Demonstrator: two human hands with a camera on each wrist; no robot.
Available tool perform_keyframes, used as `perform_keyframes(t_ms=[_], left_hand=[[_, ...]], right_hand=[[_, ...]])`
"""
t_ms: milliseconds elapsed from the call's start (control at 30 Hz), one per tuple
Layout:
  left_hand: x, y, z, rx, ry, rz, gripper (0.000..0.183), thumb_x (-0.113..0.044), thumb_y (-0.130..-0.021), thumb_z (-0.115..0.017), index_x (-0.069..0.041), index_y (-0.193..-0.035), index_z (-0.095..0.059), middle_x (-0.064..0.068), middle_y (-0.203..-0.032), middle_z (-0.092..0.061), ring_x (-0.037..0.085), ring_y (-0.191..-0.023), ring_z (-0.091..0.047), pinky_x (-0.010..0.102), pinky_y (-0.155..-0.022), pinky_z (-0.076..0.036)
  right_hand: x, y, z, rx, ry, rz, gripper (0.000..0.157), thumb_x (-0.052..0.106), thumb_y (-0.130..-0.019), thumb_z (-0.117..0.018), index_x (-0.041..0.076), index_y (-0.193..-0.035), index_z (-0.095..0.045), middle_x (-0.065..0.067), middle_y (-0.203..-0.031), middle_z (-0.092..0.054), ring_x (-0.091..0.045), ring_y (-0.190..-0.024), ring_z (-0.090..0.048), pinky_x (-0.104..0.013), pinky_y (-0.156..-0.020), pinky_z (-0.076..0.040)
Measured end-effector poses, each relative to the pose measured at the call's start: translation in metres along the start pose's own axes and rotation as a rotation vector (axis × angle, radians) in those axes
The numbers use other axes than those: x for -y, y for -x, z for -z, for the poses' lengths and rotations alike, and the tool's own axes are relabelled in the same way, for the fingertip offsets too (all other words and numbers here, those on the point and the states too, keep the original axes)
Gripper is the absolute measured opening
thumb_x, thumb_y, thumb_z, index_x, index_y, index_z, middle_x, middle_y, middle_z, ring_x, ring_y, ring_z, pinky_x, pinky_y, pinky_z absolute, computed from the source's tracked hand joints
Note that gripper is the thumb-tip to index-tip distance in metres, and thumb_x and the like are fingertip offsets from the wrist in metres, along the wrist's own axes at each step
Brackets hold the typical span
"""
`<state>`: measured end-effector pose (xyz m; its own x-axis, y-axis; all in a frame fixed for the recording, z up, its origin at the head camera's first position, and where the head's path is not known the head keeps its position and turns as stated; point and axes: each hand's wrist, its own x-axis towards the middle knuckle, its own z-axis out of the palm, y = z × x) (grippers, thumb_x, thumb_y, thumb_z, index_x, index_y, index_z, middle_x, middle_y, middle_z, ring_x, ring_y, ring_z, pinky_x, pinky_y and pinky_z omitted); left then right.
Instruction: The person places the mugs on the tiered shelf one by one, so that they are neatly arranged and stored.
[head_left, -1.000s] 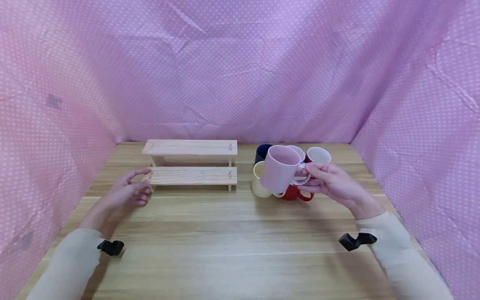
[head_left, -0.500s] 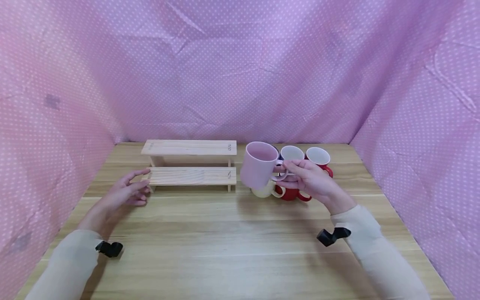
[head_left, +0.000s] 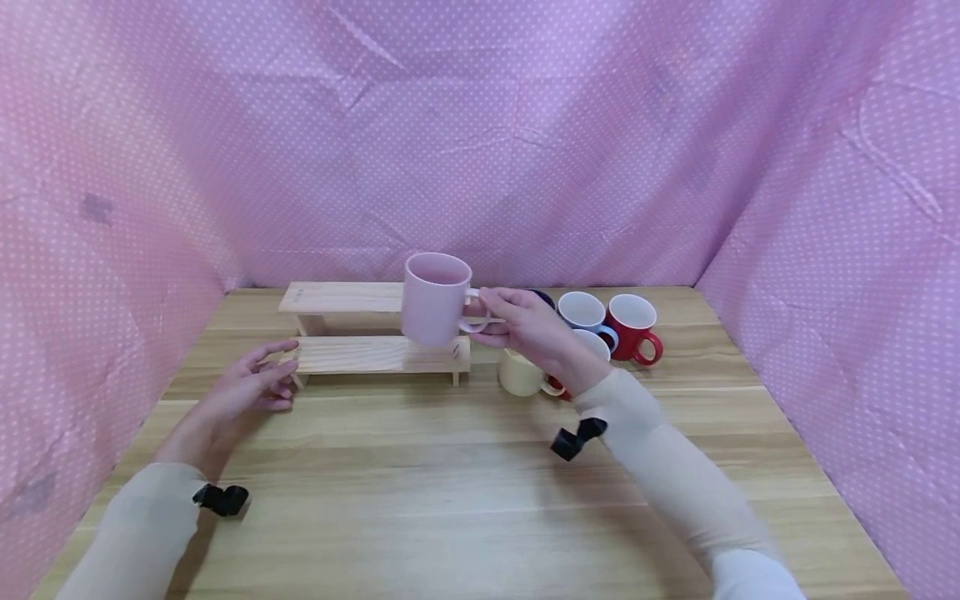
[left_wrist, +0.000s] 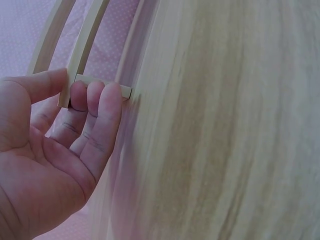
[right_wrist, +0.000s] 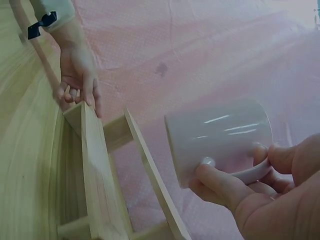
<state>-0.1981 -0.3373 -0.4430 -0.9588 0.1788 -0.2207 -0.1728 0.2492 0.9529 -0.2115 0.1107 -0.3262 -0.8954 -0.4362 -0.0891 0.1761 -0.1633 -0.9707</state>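
Mug (head_left: 435, 310) likely being racked
Right hand (head_left: 528, 327) holds its handle (right_wrist: 252, 174), left hand (head_left: 251, 383) pinches the rack (head_left: 352, 355); lowering seems next.

White-dotted pink cloth (head_left: 517, 150) rises along the left, far and right of the wood-grained tabletop (head_left: 390, 500). At far right, a white-lined red mug (head_left: 628, 332) stands upright beside a blue mug (head_left: 581, 312); left and nearer stands a cream mug (head_left: 519, 377).

There are six mugs (head_left: 435, 304), two shelf boards (head_left: 348, 356), two sleeves (head_left: 150, 508) and one table (head_left: 420, 500).
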Motion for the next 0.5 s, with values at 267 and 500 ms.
perform_keyframes(t_ms=[267, 500], left_hand=[[-0.002, -0.001, -0.001, -0.003, 0.027, 0.006, 0.062, -0.031, -0.103, -0.063, -0.015, -0.156, -0.035, 0.005, -0.095, -0.063, 0.016, -0.080, -0.065, 0.039, -0.078, -0.063], [-0.003, -0.003, 0.000, -0.007, 0.039, 0.021, 0.061, -0.030, -0.102, -0.065, -0.016, -0.155, -0.036, 0.004, -0.094, -0.066, 0.015, -0.079, -0.065, 0.037, -0.076, -0.063]], right_hand=[[0.001, -0.043, -0.051, 0.019, 0.006, -0.013, 0.035, 0.021, -0.109, -0.049, -0.011, -0.124, -0.056, -0.018, -0.123, -0.062, -0.044, -0.122, -0.058, -0.042, -0.098, -0.055], [-0.005, -0.079, -0.091, -0.022, 0.048, -0.014, 0.034, 0.022, -0.107, -0.055, -0.007, -0.125, -0.062, -0.014, -0.121, -0.063, -0.029, -0.108, -0.067, -0.039, -0.096, -0.056]])
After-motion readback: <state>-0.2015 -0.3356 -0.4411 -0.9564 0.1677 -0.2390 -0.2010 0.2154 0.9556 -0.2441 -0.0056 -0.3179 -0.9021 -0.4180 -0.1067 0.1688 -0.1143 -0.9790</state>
